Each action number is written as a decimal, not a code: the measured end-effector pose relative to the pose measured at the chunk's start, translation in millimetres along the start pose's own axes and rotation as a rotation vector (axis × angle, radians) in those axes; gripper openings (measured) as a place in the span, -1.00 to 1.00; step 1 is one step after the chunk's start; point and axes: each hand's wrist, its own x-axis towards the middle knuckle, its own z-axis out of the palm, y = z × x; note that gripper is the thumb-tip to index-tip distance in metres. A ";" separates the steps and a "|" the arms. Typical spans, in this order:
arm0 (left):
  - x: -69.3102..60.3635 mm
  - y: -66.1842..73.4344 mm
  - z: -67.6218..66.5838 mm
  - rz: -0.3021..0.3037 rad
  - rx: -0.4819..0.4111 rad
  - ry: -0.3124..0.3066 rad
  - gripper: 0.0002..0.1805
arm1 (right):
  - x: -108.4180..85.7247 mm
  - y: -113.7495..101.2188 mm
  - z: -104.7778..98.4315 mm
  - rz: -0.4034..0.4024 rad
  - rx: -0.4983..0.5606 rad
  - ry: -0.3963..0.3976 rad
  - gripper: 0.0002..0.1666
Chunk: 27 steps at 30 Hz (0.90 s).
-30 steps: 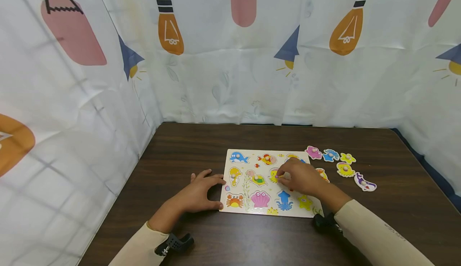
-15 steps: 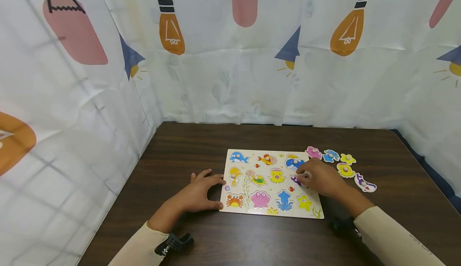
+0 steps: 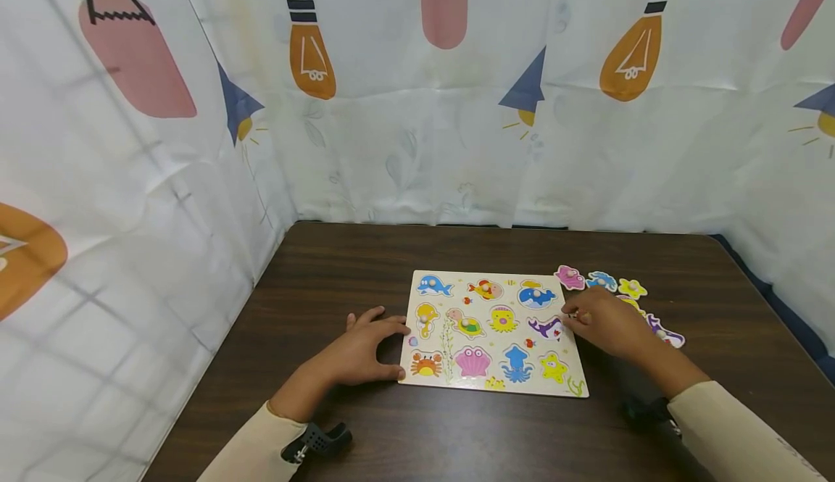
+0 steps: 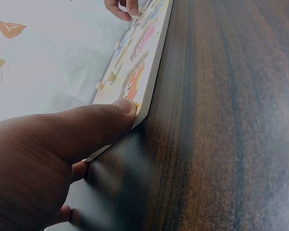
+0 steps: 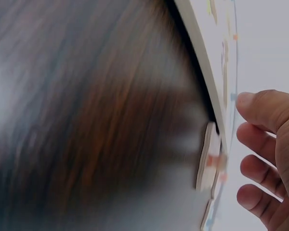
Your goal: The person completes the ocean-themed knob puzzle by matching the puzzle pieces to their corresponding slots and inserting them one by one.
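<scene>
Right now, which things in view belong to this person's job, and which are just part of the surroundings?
Seemingly part of the job:
the sea-animal board, touched by the left hand
the loose knobbed pieces at its right side
the right hand, near them

Just surroundings:
the dark table underneath
the printed curtain behind
the black wrist straps

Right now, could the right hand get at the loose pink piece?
Likely yes: the pink piece lies uncovered near a corner of the board, just past the right hand, and nothing seems to stand between them.
</scene>
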 end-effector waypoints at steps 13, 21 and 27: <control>-0.1 1.6 -1.0 0.007 -0.001 0.002 -0.29 | -11.1 25.0 -10.6 0.033 -0.038 0.017 -0.70; 1.5 0.7 -0.3 0.000 -0.006 0.001 -0.28 | -15.6 42.4 -16.2 0.051 -0.056 0.027 -0.71; 0.9 0.7 -0.3 0.002 -0.008 0.001 -0.29 | -17.0 51.9 -18.9 0.068 -0.034 0.009 -0.73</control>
